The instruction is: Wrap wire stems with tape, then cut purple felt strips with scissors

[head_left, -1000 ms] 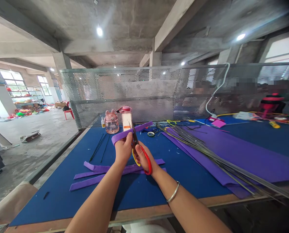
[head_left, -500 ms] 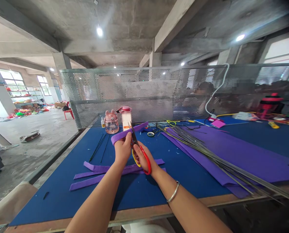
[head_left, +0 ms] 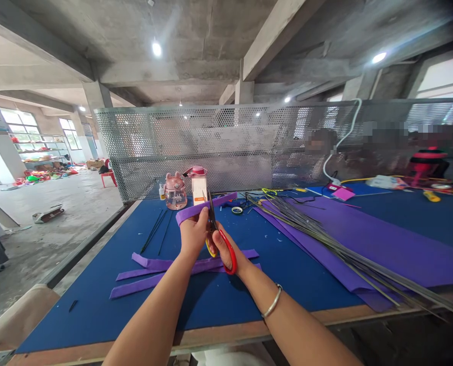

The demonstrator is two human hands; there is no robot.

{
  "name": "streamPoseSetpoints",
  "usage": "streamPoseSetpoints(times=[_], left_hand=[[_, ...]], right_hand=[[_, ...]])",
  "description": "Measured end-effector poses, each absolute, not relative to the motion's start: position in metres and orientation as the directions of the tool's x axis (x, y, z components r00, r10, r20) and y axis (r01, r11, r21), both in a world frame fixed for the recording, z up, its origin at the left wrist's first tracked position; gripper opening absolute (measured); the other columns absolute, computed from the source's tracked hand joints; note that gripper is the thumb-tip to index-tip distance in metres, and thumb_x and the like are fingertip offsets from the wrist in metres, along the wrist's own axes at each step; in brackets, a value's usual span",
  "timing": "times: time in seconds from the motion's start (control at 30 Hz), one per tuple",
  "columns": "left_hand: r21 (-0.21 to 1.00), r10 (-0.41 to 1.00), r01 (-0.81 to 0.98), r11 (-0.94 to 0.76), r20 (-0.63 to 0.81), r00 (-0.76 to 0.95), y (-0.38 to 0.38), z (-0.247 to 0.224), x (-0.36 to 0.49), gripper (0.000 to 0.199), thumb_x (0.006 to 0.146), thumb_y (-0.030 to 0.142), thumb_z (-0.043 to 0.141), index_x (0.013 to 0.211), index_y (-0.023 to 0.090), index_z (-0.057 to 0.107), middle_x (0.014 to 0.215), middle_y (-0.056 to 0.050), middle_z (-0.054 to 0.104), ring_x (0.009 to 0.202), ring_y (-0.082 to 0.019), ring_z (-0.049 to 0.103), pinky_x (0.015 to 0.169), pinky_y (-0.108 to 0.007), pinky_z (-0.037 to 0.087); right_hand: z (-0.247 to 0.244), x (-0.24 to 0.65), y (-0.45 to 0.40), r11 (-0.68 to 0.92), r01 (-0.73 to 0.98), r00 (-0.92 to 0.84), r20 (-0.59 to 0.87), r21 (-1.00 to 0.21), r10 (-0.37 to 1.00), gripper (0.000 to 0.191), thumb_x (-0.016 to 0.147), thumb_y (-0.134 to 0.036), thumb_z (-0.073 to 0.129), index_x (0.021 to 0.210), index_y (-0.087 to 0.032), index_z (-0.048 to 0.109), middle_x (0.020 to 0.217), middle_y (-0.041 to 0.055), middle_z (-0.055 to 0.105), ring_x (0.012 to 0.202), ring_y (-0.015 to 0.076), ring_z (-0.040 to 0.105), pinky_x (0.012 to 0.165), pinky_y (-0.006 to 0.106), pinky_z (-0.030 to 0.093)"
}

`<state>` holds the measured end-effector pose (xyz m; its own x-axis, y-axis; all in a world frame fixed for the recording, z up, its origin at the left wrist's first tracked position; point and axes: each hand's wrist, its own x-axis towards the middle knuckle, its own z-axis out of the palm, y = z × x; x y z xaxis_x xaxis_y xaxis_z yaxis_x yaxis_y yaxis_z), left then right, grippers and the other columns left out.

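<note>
My left hand is closed on a purple strip, thumb on top, with the strip running off to the right. In my right hand are scissors with one red and one yellow handle loop. Their dark blades point up and cross the strip just right of my left thumb; the strip's far part still shows beyond them. Several more purple strips lie on the blue table mat beneath my forearms. Whether the blades have cut into the strip I cannot tell.
Large purple sheets cover the right side, a bundle of thin grey-green rods across them. At the back stand a pink bottle, a red-lidded bottle and a tape roll. Dark thin sticks lie left. A perforated metal screen borders the table.
The scissor blades look slightly closer together and a little more upright. Both hands keep nearly the same place; the whole view has shifted very slightly.
</note>
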<state>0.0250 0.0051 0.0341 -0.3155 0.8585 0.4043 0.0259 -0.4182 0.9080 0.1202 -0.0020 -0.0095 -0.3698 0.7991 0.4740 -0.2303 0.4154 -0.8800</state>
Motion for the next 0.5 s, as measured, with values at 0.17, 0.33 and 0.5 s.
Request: streamPoseSetpoints(times=[0.17,0.33,0.5], left_hand=[[0.906,0.848,0.141,-0.400,0.423,-0.318,0.0025,0.0344,0.0245,0.036,0.077,0.045,0.054,0.063,0.013,0.062,0.050,0.000,0.055,0.046,-0.010,0.049,0.044,-0.021,0.037],[0.903,0.842,0.113,-0.414,0.427,-0.330,0.0002,0.0369,0.0252,0.036,0.078,0.045,0.055,0.072,0.011,0.067,0.058,-0.003,0.061,0.053,-0.012,0.053,0.049,-0.022,0.039],[0.900,0.842,0.045,-0.433,0.422,-0.335,0.0046,0.0336,0.0251,0.037,0.076,0.046,0.056,0.079,0.011,0.069,0.061,-0.003,0.062,0.060,-0.014,0.057,0.055,-0.023,0.042]], right_hand=[[-0.0107,0.1206,0.0005,0.358,-0.269,-0.352,0.437,-0.894,0.828,0.056,0.075,-0.073,0.043,0.093,-0.020,0.045,0.056,-0.0080,0.034,0.043,0.0077,0.028,0.040,0.020,0.026],[-0.0076,0.1204,-0.0040,0.353,-0.237,-0.314,0.415,-0.905,0.854,0.052,0.077,-0.071,0.043,0.087,-0.020,0.045,0.057,-0.0071,0.036,0.041,0.0069,0.030,0.036,0.018,0.025],[-0.0058,0.1205,-0.0057,0.360,-0.183,-0.278,0.400,-0.915,0.873,0.051,0.078,-0.069,0.045,0.085,-0.019,0.047,0.056,-0.0070,0.036,0.041,0.0062,0.029,0.035,0.017,0.024]])
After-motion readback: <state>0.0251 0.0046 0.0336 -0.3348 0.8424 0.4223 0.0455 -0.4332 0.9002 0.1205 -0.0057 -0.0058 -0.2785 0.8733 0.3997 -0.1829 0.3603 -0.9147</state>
